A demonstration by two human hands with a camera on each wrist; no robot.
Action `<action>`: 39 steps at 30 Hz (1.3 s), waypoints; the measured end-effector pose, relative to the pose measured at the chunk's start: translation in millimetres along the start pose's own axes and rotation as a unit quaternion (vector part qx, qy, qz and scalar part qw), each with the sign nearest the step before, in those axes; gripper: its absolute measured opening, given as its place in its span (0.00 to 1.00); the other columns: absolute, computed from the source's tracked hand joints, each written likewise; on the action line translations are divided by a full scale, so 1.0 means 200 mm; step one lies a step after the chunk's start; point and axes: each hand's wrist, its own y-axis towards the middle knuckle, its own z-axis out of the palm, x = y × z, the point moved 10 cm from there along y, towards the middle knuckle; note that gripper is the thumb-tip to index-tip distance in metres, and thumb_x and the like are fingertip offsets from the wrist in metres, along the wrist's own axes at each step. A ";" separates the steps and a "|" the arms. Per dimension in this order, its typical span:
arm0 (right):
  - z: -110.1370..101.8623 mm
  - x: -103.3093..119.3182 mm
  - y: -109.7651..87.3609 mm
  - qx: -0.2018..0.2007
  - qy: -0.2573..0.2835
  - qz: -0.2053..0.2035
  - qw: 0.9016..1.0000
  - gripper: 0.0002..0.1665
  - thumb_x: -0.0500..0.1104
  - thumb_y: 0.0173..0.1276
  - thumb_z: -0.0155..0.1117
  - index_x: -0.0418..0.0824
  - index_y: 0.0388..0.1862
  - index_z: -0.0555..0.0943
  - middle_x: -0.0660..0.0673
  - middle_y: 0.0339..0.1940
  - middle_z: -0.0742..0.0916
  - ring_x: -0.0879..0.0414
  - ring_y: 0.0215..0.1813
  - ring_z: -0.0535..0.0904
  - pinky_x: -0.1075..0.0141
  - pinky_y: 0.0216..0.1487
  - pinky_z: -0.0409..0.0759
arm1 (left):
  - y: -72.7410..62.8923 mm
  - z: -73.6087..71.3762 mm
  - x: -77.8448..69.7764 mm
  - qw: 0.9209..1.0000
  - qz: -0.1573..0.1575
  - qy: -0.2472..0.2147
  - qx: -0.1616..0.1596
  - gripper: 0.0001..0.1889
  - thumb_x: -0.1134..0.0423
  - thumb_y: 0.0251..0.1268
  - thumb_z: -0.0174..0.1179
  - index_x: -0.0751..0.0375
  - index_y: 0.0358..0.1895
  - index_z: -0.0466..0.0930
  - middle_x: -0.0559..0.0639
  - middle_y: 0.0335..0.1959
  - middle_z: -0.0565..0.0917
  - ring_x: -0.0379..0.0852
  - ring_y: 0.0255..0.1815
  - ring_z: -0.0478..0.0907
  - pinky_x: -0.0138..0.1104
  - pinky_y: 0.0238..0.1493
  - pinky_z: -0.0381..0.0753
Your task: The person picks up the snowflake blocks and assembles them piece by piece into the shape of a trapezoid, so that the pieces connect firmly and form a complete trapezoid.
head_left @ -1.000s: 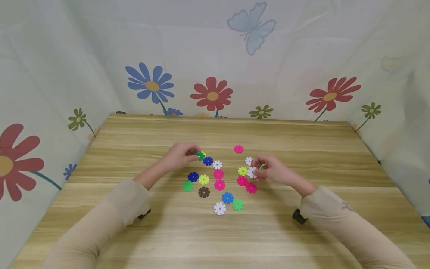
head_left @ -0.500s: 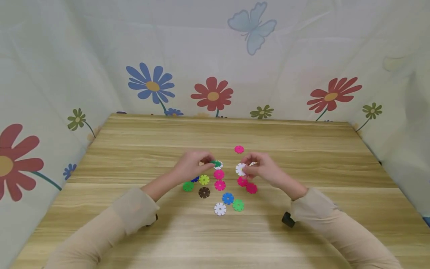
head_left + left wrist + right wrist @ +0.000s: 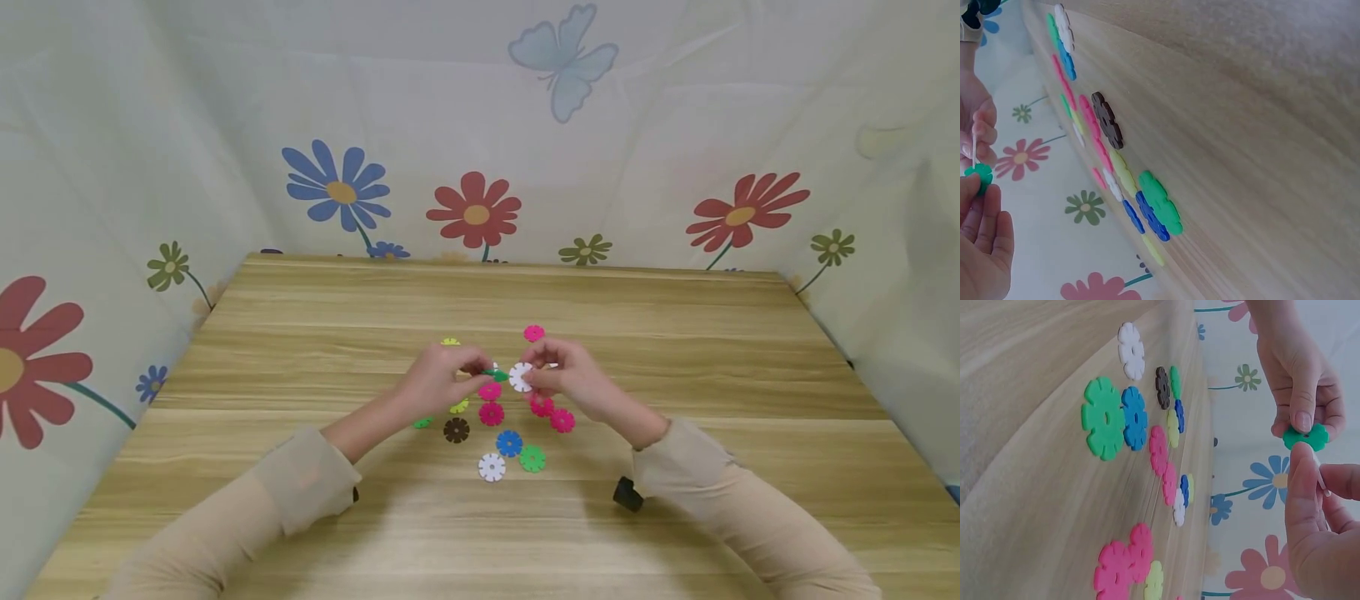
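Note:
Thumb and fingers of my left hand [image 3: 442, 382] pinch a green notched plastic disc [image 3: 499, 376], a snowflake-shaped building piece, over the middle of the table. Facing it, my right hand [image 3: 576, 382] pinches a white notched disc [image 3: 519, 377]. Both discs are raised above the wood, their edges meeting or nearly so. From the right wrist, the green disc [image 3: 1313, 436] lies fairly flat under the left thumb, while the white disc [image 3: 1320, 476] shows edge-on between the right fingers. I cannot tell whether their slots interlock. The hands partly cover some discs on the table in the head view.
On the wooden table [image 3: 480, 542] lie several loose discs: pink ones [image 3: 491, 413], a brown one [image 3: 456, 430], a blue one [image 3: 509, 443], a light green one [image 3: 532, 458] and a white one [image 3: 491, 467]. Behind the table hangs a flower-printed cloth [image 3: 637, 150].
My left hand has moved right with the green disc, and my right hand has moved left with the white disc, bringing the two discs together. The discs lying on the table stay put.

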 end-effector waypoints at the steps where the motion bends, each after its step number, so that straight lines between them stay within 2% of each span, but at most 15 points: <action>1: 0.00 0.00 0.00 -0.001 0.001 0.001 1.000 0.11 0.30 0.60 0.55 0.25 0.41 0.70 0.45 0.27 0.77 0.54 0.26 0.81 0.59 0.32 0.81 | 0.00 0.00 0.00 1.000 0.002 -0.001 -0.003 0.03 0.67 0.53 0.61 0.61 0.30 0.78 0.49 0.27 0.84 0.38 0.29 0.81 0.20 0.33 0.76; 5: 0.01 0.00 0.00 0.000 0.008 0.006 1.000 0.11 0.29 0.60 0.54 0.25 0.42 0.70 0.45 0.27 0.77 0.50 0.28 0.81 0.61 0.31 0.81 | 0.00 -0.01 -0.03 1.000 0.023 0.005 -0.021 0.02 0.68 0.52 0.62 0.61 0.29 0.78 0.49 0.26 0.84 0.37 0.28 0.80 0.18 0.32 0.75; 10: 0.03 -0.01 0.00 0.002 0.033 0.009 0.999 0.11 0.28 0.60 0.53 0.24 0.41 0.69 0.46 0.24 0.77 0.53 0.26 0.81 0.68 0.27 0.80 | -0.02 -0.02 -0.08 0.997 0.061 0.035 -0.039 0.02 0.68 0.49 0.63 0.61 0.27 0.79 0.48 0.25 0.84 0.37 0.27 0.80 0.20 0.31 0.76; 14: 0.04 -0.01 0.00 0.002 0.056 0.015 0.998 0.10 0.27 0.60 0.52 0.23 0.40 0.69 0.47 0.22 0.78 0.55 0.24 0.81 0.69 0.25 0.79 | -0.03 -0.03 -0.12 0.991 0.096 0.075 -0.053 0.02 0.68 0.48 0.64 0.61 0.27 0.82 0.49 0.25 0.84 0.37 0.25 0.80 0.23 0.29 0.78; 18: 0.05 -0.01 -0.01 -0.001 0.093 0.026 0.995 0.09 0.25 0.59 0.51 0.23 0.39 0.69 0.48 0.21 0.79 0.58 0.23 0.81 0.71 0.24 0.79 | -0.04 -0.05 -0.17 0.984 0.123 0.109 -0.070 0.03 0.68 0.46 0.66 0.61 0.26 0.83 0.49 0.24 0.84 0.37 0.23 0.80 0.21 0.27 0.77; 23: 0.07 -0.01 -0.02 -0.004 0.139 0.034 0.990 0.07 0.23 0.59 0.50 0.26 0.38 0.69 0.48 0.21 0.79 0.58 0.22 0.81 0.73 0.23 0.78 | -0.05 -0.07 -0.20 0.979 0.141 0.117 -0.086 0.03 0.70 0.44 0.66 0.62 0.25 0.83 0.49 0.23 0.85 0.38 0.22 0.80 0.22 0.25 0.76; 26: 0.08 -0.01 -0.02 -0.005 0.146 0.033 0.989 0.08 0.23 0.59 0.50 0.26 0.38 0.69 0.48 0.20 0.80 0.57 0.23 0.82 0.72 0.24 0.78 | -0.05 -0.07 -0.20 0.980 0.136 0.119 -0.081 0.03 0.70 0.45 0.65 0.62 0.25 0.83 0.49 0.23 0.84 0.38 0.22 0.80 0.22 0.25 0.77; 33: 0.07 -0.01 0.00 -0.019 0.106 0.041 0.993 0.12 0.26 0.59 0.52 0.23 0.42 0.68 0.47 0.23 0.79 0.56 0.24 0.82 0.72 0.25 0.79 | -0.01 0.00 -0.12 0.989 0.070 0.134 -0.010 0.04 0.67 0.49 0.63 0.59 0.31 0.80 0.46 0.27 0.84 0.36 0.27 0.79 0.23 0.30 0.77; 36: 0.06 0.00 0.01 -0.026 0.099 0.045 0.994 0.12 0.26 0.59 0.53 0.24 0.42 0.68 0.47 0.22 0.79 0.57 0.24 0.81 0.72 0.24 0.78 | 0.00 0.00 -0.10 0.991 0.054 0.126 0.002 0.08 0.63 0.50 0.63 0.60 0.35 0.80 0.47 0.31 0.84 0.37 0.31 0.81 0.23 0.33 0.78; 39: 0.06 0.00 0.01 -0.036 0.100 0.052 0.993 0.11 0.26 0.58 0.55 0.27 0.41 0.69 0.48 0.21 0.78 0.59 0.23 0.80 0.72 0.24 0.78 | 0.00 0.00 -0.10 0.989 0.055 0.136 0.007 0.15 0.56 0.49 0.65 0.59 0.39 0.79 0.47 0.34 0.84 0.38 0.35 0.81 0.24 0.36 0.78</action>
